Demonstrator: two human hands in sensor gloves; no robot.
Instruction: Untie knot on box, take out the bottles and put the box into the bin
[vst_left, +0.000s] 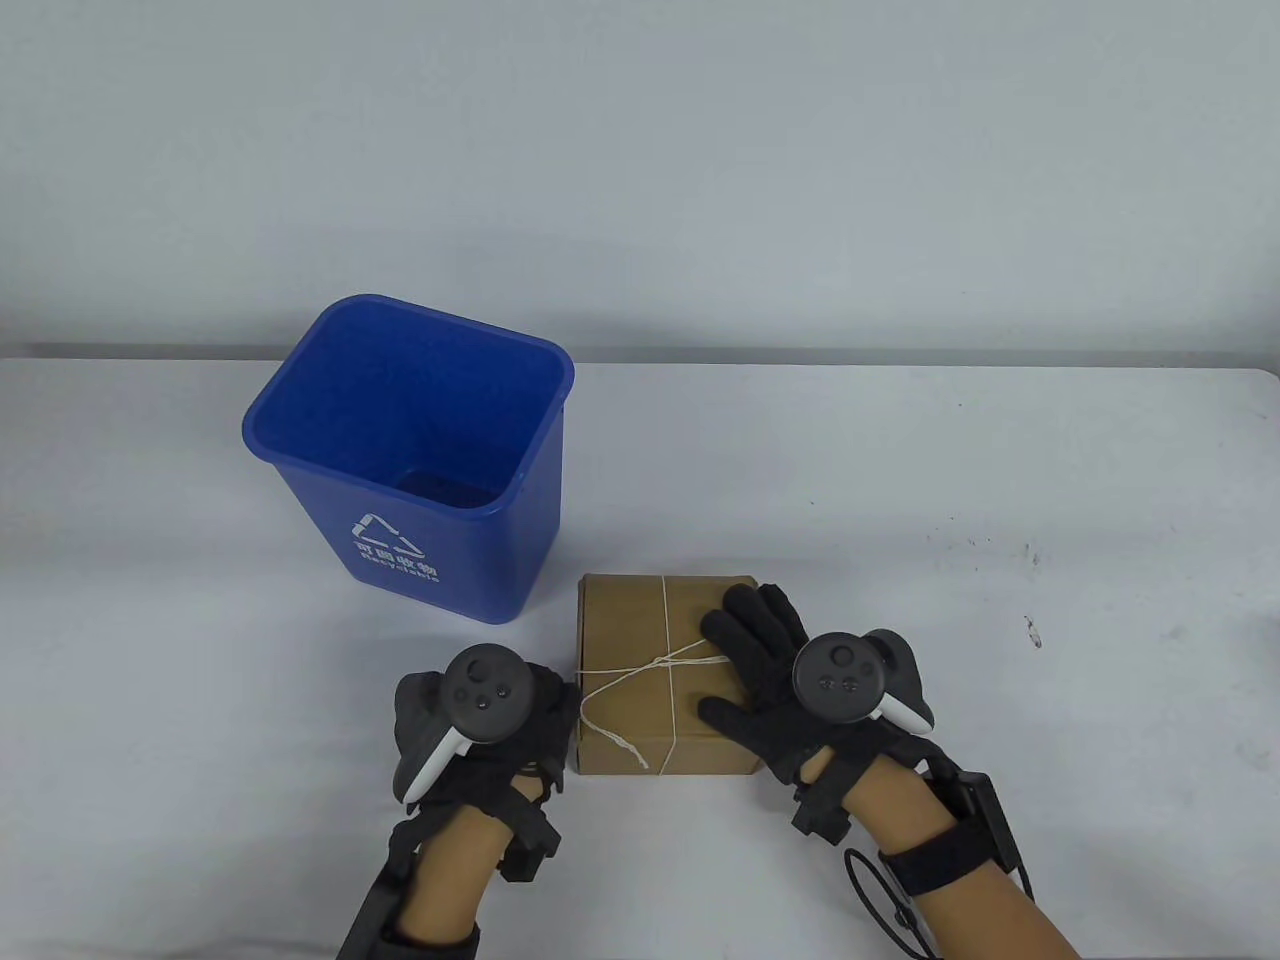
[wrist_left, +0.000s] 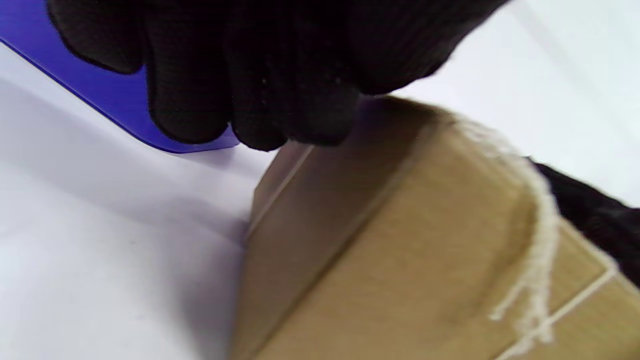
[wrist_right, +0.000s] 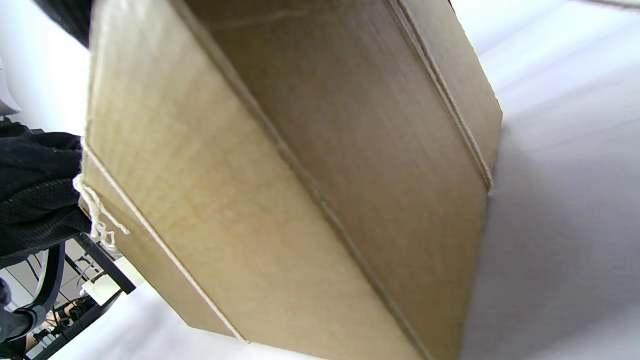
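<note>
Both hands sit nearest the viewer, flanking the box (vst_left: 665, 672): the left hand (vst_left: 480, 715) lies against the box's left side, its fingers curled by the top edge, though whether they pinch the string (vst_left: 640, 668) cannot be told, while the right hand (vst_left: 790, 680) rests flat on the lid with fingers straight, probably to steady the box for untying. Box, brown cardboard, closed, string crossed over its lid with the knot not yet undone and a frayed tail trailing toward its near edge. Bin (vst_left: 420, 455), blue, upright and open-topped, stands just beyond the box's far-left corner, within easy reach for disposal.
</note>
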